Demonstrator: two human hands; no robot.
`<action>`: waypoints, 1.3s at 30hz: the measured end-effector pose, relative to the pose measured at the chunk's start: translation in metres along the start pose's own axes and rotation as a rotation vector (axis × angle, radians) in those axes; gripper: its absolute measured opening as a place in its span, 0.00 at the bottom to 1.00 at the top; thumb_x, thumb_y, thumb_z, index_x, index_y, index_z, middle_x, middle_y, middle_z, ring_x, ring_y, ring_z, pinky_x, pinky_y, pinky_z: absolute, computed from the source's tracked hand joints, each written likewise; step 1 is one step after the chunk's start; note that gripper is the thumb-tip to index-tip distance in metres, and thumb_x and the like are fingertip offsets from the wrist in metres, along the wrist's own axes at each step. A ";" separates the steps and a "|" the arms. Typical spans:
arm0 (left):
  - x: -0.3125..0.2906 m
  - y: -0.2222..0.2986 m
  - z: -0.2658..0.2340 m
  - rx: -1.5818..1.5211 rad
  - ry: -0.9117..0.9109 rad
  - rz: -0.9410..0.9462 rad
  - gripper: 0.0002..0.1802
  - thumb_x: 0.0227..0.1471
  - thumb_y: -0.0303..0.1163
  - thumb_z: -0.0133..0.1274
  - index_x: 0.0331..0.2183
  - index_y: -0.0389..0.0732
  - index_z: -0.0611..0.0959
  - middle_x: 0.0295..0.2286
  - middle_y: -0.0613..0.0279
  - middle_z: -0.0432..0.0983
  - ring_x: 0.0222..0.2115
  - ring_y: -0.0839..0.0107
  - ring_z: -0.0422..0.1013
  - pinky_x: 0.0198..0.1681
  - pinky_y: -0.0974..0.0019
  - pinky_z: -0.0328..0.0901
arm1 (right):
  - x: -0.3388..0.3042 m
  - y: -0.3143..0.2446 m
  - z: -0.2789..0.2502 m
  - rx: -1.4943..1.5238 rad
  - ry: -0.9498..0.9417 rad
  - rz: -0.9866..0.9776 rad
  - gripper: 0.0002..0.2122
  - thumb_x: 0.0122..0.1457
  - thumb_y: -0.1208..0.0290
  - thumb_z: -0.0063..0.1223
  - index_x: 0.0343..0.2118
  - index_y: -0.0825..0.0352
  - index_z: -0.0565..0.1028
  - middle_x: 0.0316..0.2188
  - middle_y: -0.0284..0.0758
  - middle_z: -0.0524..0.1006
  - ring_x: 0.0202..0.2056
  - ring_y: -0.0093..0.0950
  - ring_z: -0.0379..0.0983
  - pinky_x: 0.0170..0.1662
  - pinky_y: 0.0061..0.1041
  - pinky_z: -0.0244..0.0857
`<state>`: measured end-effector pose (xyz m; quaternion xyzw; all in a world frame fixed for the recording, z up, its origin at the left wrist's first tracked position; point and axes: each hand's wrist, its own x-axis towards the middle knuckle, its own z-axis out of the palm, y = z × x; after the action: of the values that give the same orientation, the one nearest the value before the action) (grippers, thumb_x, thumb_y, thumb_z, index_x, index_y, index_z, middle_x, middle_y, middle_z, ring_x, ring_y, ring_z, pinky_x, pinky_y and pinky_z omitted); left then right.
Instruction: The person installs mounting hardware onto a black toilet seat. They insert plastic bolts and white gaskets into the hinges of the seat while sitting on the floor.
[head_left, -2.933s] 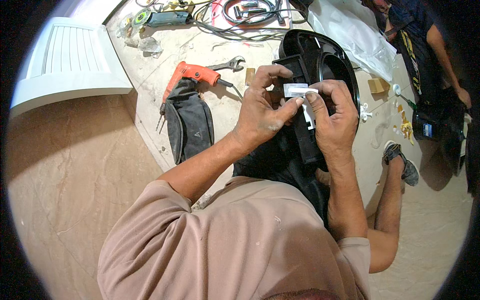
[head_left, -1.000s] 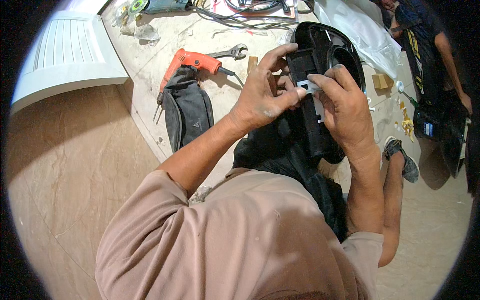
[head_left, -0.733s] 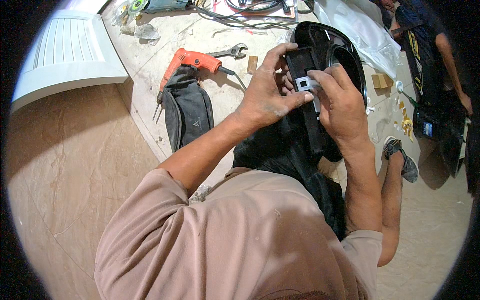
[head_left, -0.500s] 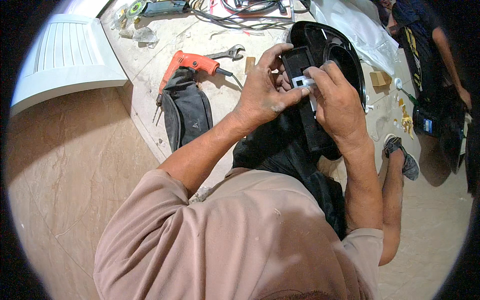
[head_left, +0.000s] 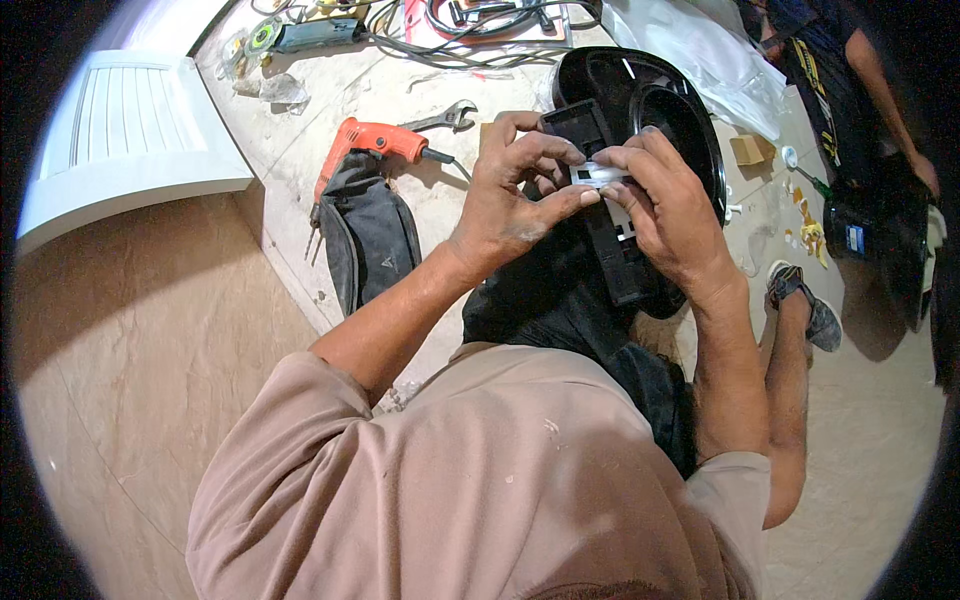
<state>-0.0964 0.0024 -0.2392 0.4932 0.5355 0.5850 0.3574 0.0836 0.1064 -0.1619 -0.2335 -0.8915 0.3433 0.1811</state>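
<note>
A small white piece (head_left: 598, 175) is being held between the two hands, over the upper part of a long black bar (head_left: 615, 265). Its left end is being pinched by the thumb and forefinger of the left hand (head_left: 545, 180); its right end is being gripped by the thumb and forefinger of the right hand (head_left: 645, 185). Whether the bar is also being supported by the left hand's other fingers cannot be told, as they are partly hidden.

Compared with half a second ago, the left forefinger is no longer being kept at the bar's far end; it is now being pressed close to the white piece. The piece is also being shown more edge-on, so that its square opening is being seen less plainly. By judgement, the piece is now being steadied from both ends and its angle is being adjusted, rather than being managed mainly from the right; no firm seating on the bar is being shown.

Lower on the bar, a second white part (head_left: 625, 232) is being exposed beside the right hand. Beyond the bar, on the far side, a glossy black shell (head_left: 590, 72) is being seen. To the left, an orange drill (head_left: 385, 140) is being partly covered by a dark pouch (head_left: 372, 230) on the floor, with an adjustable wrench (head_left: 445, 118) lying just beyond.
</note>
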 end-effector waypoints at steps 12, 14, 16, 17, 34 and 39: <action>0.004 0.012 0.006 0.051 0.152 -0.017 0.13 0.47 0.29 0.69 0.38 0.43 0.90 0.51 0.63 0.68 0.43 0.73 0.67 0.47 0.69 0.66 | -0.018 0.000 0.016 0.377 0.302 0.357 0.06 0.62 0.73 0.58 0.38 0.68 0.81 0.32 0.34 0.81 0.32 0.26 0.76 0.38 0.27 0.69; 0.008 0.013 0.005 0.143 0.169 0.057 0.10 0.47 0.32 0.70 0.35 0.44 0.90 0.52 0.61 0.67 0.44 0.71 0.68 0.48 0.66 0.66 | -0.019 0.001 0.017 0.463 0.300 0.429 0.07 0.63 0.70 0.59 0.38 0.68 0.81 0.30 0.31 0.81 0.30 0.21 0.74 0.36 0.24 0.68; 0.009 0.014 0.005 0.233 0.187 0.131 0.09 0.47 0.35 0.71 0.32 0.45 0.91 0.53 0.59 0.67 0.45 0.68 0.68 0.48 0.63 0.66 | -0.019 0.002 0.019 0.550 0.295 0.499 0.08 0.65 0.67 0.59 0.38 0.67 0.81 0.28 0.28 0.80 0.28 0.17 0.73 0.33 0.21 0.67; 0.010 0.014 0.006 0.242 0.169 0.093 0.08 0.48 0.36 0.70 0.31 0.45 0.91 0.53 0.59 0.68 0.49 0.64 0.65 0.53 0.59 0.61 | -0.018 0.003 0.021 0.644 0.327 0.516 0.09 0.65 0.65 0.59 0.38 0.67 0.81 0.27 0.26 0.79 0.26 0.15 0.70 0.31 0.18 0.65; 0.011 0.024 0.002 0.343 0.073 0.073 0.16 0.58 0.41 0.60 0.26 0.39 0.89 0.59 0.48 0.68 0.66 0.47 0.51 0.67 0.43 0.45 | -0.024 -0.003 0.019 0.705 0.357 0.441 0.06 0.63 0.76 0.56 0.40 0.68 0.82 0.29 0.27 0.81 0.29 0.15 0.73 0.35 0.16 0.68; 0.004 0.035 0.006 0.274 0.105 0.111 0.15 0.57 0.38 0.61 0.25 0.39 0.87 0.60 0.47 0.67 0.70 0.42 0.40 0.68 0.38 0.43 | -0.030 -0.013 0.022 0.486 0.399 0.351 0.08 0.62 0.80 0.55 0.43 0.70 0.80 0.37 0.33 0.82 0.38 0.19 0.78 0.41 0.21 0.72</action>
<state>-0.0882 0.0018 -0.2049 0.5349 0.6003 0.5502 0.2254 0.0934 0.0698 -0.1732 -0.3956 -0.6772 0.5189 0.3401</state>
